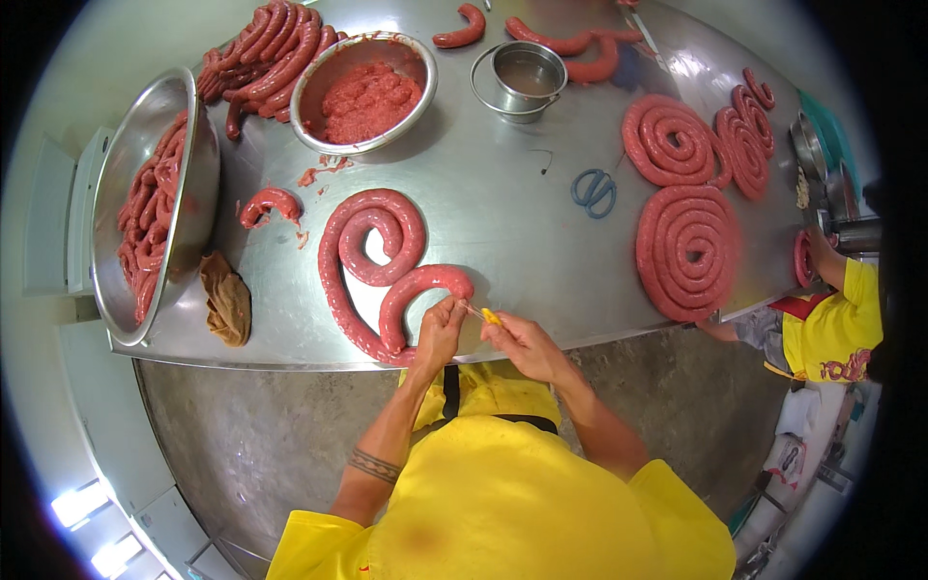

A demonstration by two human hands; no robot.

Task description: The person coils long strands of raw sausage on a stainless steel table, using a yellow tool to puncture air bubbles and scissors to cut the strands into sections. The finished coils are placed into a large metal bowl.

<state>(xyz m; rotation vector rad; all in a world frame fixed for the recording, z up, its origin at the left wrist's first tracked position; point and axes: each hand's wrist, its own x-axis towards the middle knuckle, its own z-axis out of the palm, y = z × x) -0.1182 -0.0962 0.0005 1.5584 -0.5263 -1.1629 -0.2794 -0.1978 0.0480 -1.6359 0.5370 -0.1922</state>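
Left grip (438, 333) pinches a thin strand (471, 308) below the sausage (392, 311) end, right grip (522, 344) clasps a yellow piece (491, 317) alongside; likely tying off, next calling for steady tension.

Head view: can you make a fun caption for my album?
Left hand and right hand close together beside a curled red sausage, the right holding a small yellow thing.

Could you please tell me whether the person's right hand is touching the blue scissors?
Apart: the head view shows a bare stretch of metal tabletop between the right hand and the blue scissors.
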